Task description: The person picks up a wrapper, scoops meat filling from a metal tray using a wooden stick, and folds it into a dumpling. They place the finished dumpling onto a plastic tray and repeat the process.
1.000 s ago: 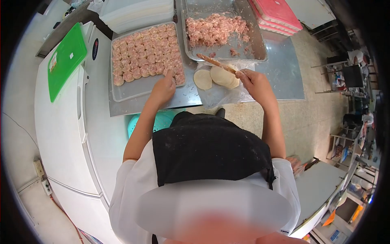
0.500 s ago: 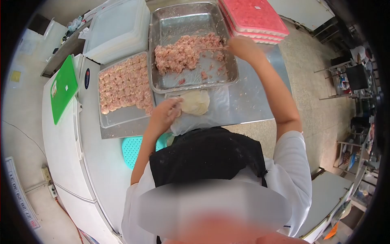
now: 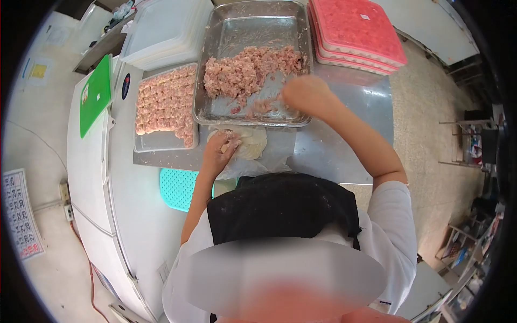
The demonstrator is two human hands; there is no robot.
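Blurring right hand point(image 3: 306, 95) over meat tray point(image 3: 212, 110); grip unclear.

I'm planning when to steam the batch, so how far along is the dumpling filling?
Done: the tray of filled dumplings is mostly covered in rows, with a bare strip at its near end. In hand: the left hand holds a wrapper at the wrapper stack, while the right hand scoops at the meat filling. Left: a large mound of filling and several wrappers.

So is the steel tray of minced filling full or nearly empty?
Partly full. The minced filling is heaped across the middle of the steel tray, whose far end and near left corner show bare metal. The right hand is at its near edge.
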